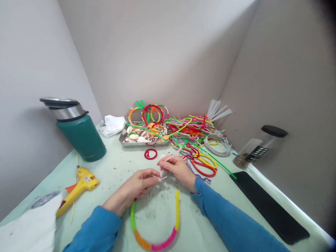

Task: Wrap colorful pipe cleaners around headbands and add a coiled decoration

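My left hand pinches one end of a curved hoop wrapped in pipe cleaner sections of green, orange, magenta and yellow. A bare white tip of the hoop pokes out past the fingertips. Between the thumb and fingers of my right hand is a pale pink pipe cleaner, one end of which reaches the hoop's white tip. The hoop's yellow end hangs free below my right wrist. Beyond my hands lie a small red ring and scissors with red and yellow handles.
At the back, a metal tray of shells has finished-looking rings behind it, beside a heap of colored pipe cleaners. Left are a green bottle and yellow glue gun. Right are a wire coil, jar and black slab.
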